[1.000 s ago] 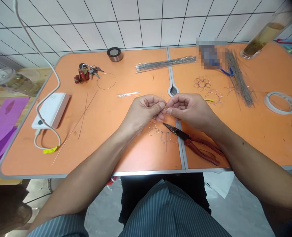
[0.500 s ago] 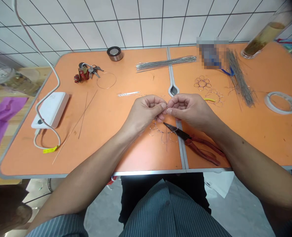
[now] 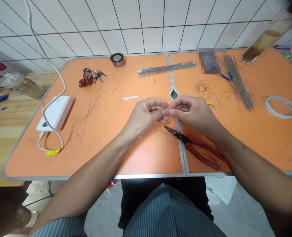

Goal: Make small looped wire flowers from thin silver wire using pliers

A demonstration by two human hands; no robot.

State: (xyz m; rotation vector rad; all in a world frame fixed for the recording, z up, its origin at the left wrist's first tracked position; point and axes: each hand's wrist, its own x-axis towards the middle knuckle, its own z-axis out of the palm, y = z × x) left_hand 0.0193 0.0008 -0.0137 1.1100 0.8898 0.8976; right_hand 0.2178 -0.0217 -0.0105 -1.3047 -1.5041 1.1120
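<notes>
Thin wire bent into loops [image 3: 157,130] hangs below my fingers, over the orange table. My left hand [image 3: 153,111] pinches this wire between thumb and forefinger. Close against it, my right hand [image 3: 187,110] has its thumb and fingertips closed on the wire too. The exact grip point is hidden by the fingers. Just below my hands lie long-nose pliers [image 3: 201,149] with red handles, their dark jaws pointing left toward the wire loops. Behind my right hand are a flower-shaped wire piece [image 3: 202,87] and another looped wire piece [image 3: 217,101] with a yellow bit.
Bundles of straight wire [image 3: 167,68] and darker wire [image 3: 240,84] lie at the back. A tape roll [image 3: 117,59], keys [image 3: 94,76], a white power bank [image 3: 55,113] with cable and a white ring of tape [image 3: 280,107] surround the work. A glass tumbler [image 3: 261,46] stands back right.
The camera view has shifted slightly, so the table sits lower and further right. My fingers have moved a little on the wire, and both hands stay together.
</notes>
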